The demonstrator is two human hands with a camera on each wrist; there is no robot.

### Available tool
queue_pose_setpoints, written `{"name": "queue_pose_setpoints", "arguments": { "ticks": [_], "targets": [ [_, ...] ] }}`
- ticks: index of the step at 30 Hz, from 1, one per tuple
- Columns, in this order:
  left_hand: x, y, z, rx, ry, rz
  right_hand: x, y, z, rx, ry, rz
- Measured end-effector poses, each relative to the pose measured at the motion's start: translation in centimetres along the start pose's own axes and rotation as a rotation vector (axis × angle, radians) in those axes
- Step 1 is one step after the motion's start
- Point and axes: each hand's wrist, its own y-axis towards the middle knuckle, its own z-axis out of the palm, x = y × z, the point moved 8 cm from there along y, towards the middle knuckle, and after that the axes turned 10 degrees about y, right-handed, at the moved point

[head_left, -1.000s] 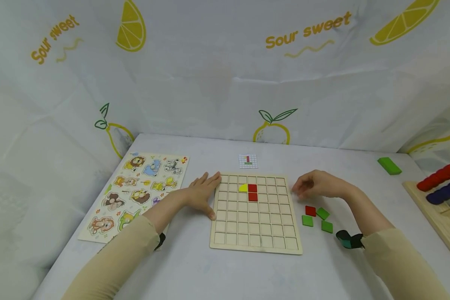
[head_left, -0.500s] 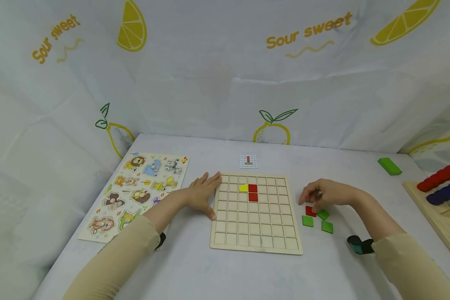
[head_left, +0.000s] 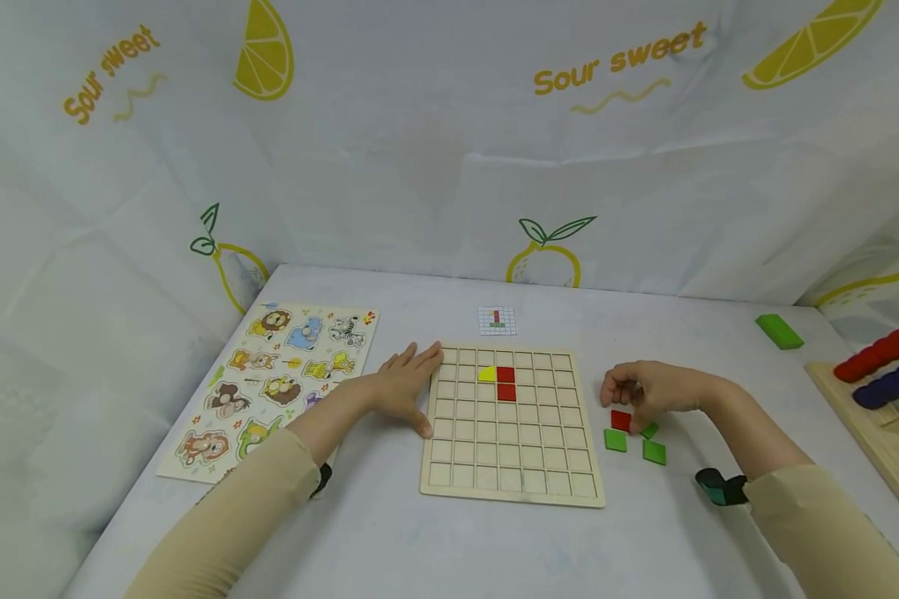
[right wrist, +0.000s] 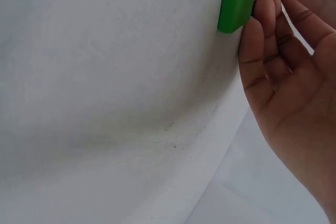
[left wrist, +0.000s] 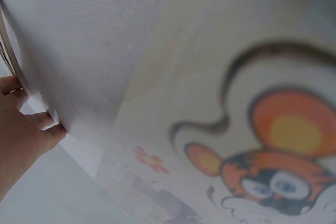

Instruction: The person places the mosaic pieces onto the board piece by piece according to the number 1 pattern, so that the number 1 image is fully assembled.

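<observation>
- The counter (head_left: 360,549) carries the gridded board (head_left: 508,433).
- Left hand (head_left: 403,391): fingers spread and extended, touching the board's left edge.
- Right hand (head_left: 663,387): fingers curled, thumb at the right edge of the loose red tile (head_left: 620,420); whether they pinch it, I cannot tell.
- That tile lies below the fingertips, near three green tiles (head_left: 615,440).

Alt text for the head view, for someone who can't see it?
A person's right hand is at a loose red tile and three green tiles; whether it pinches one is unclear. The left hand rests at the left edge of a board holding a yellow piece and two red squares. A card lies beyond, an animal puzzle left, an abacus right.
</observation>
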Motion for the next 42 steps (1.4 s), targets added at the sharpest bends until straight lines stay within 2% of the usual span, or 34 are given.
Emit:
{"name": "queue_pose_setpoints", "arguments": {
  "ticks": [8, 15, 29, 42],
  "targets": [
    [0.04, -0.01, 0.04, 0.005, 0.003, 0.0, 0.17, -0.12, 0.11, -0.011, -0.022, 0.015],
    [0.02, -0.06, -0.15, 0.001, -0.005, -0.005, 0.03, 0.42, -0.06, -0.052, -0.063, 0.047],
    [0.28, 0.3, 0.15, 0.009, 0.005, -0.01, -0.04, 0.44, -0.34, -0.1, -0.119, 0.007],
    [0.18, 0.05, 0.09, -0.001, -0.007, -0.01, 0.57, 0.42, -0.53, -0.13, -0.129, -0.025]
  ]
}}
